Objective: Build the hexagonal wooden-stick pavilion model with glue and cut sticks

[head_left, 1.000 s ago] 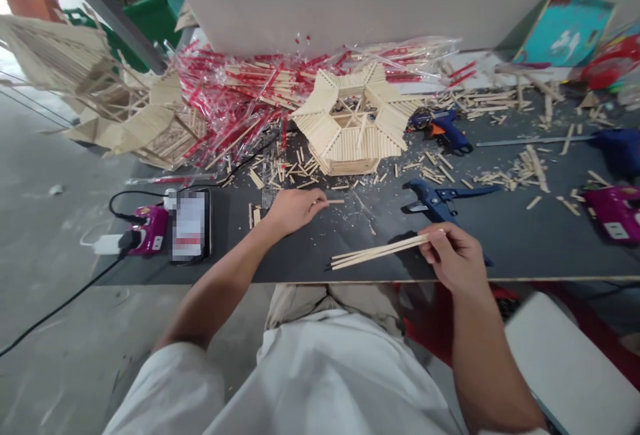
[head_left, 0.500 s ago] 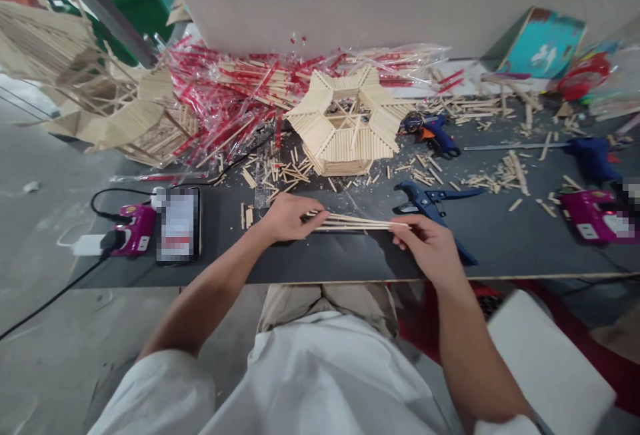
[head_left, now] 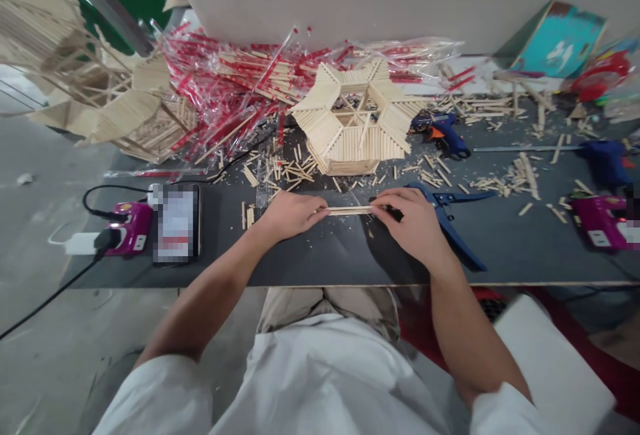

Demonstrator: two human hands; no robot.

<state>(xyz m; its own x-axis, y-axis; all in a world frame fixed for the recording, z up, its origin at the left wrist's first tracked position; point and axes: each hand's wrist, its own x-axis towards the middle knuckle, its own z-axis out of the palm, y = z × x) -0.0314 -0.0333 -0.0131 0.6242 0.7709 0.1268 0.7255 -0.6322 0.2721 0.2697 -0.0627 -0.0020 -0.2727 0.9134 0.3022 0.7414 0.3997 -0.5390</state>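
Between my two hands a few thin wooden sticks (head_left: pixel 349 211) lie side by side, stretched level above the dark tabletop. My left hand (head_left: pixel 293 215) pinches their left ends with thumb and fingers. The right ends are gripped by my right hand (head_left: pixel 413 221), where a small dark thing, too hidden to name, shows at the fingers. Just beyond stands a star-shaped structure of wooden sticks (head_left: pixel 363 148) with an opening in its middle. A blue cutter (head_left: pixel 457 238) lies beside my right hand, partly covered by it.
A phone (head_left: pixel 176 225) and a purple power socket (head_left: pixel 131 228) lie at left. Blue glue guns (head_left: pixel 450 138) and cut stick pieces (head_left: pixel 527 175) are to the right. Red-and-clear wrapped sticks (head_left: pixel 240 81) are heaped behind. Another stick structure (head_left: pixel 120 115) stands at far left.
My right hand has moved left along the sticks, closer to my left hand. The sticks, spread apart at the left before, now lie closer together. The view has shifted slightly.
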